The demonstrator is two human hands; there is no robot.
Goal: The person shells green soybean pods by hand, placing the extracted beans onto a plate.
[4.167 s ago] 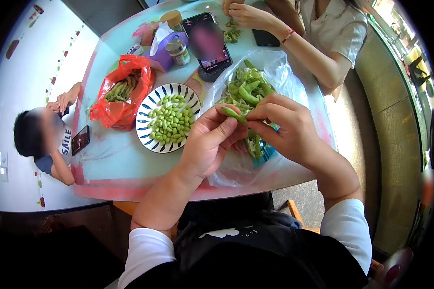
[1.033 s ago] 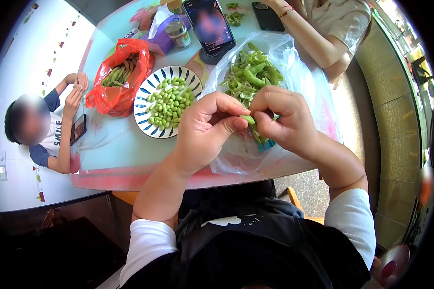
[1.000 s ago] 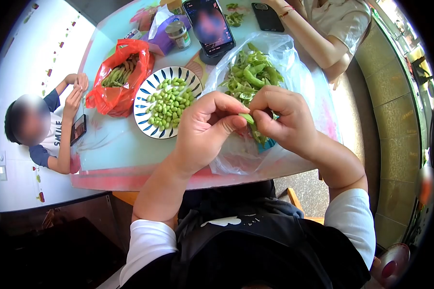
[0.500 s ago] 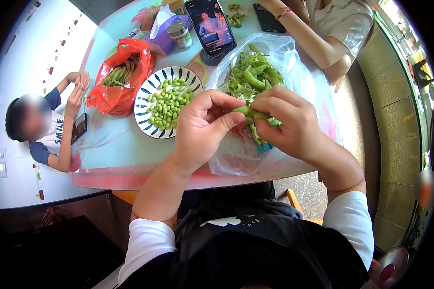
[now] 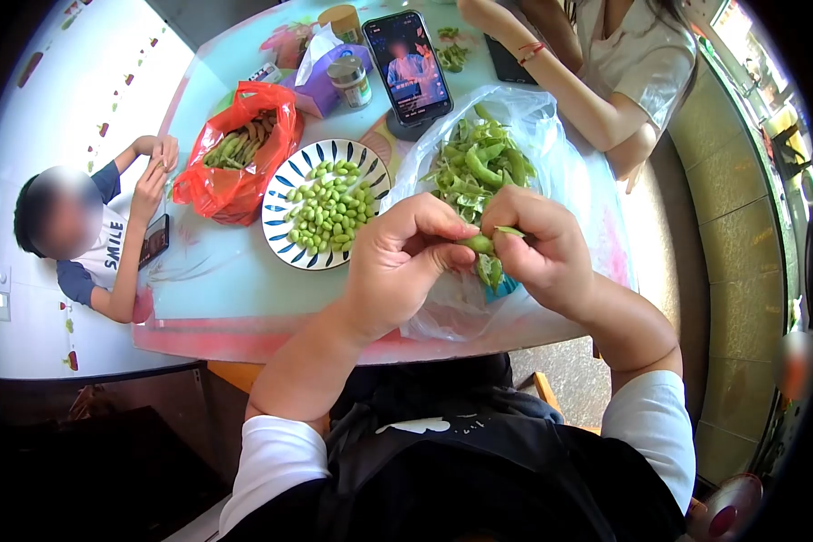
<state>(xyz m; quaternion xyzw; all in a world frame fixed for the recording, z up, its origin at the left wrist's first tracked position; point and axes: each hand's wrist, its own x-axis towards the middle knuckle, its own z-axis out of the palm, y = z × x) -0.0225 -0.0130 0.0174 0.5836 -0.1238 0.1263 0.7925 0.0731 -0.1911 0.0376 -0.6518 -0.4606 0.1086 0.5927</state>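
Note:
Between my two hands is a green soybean pod (image 5: 481, 244), pinched at both ends. My left hand (image 5: 405, 257) closes thumb and forefinger on its left end. The fingers of my right hand (image 5: 542, 248) are curled on its other end, where a piece of the shell sticks up. Just beyond my hands, a clear plastic bag (image 5: 551, 135) holds pods and split shells (image 5: 483, 158). Left of my left hand stands a white plate (image 5: 277, 185) with dark blue dashes round its rim, bearing a heap of shelled green beans (image 5: 325, 212).
An open red plastic bag (image 5: 235, 203) of pods lies left of the plate. Behind are a purple tissue box (image 5: 312, 95), a jar (image 5: 349, 83) and a propped phone (image 5: 411, 72). One person (image 5: 86, 221) sits at the left, another person's arm (image 5: 574, 86) rests at the back right.
Both hands have come slightly nearer to me and closer together around the pod. My view has shifted a little, so the table things appear lower. The phone's picture has changed.

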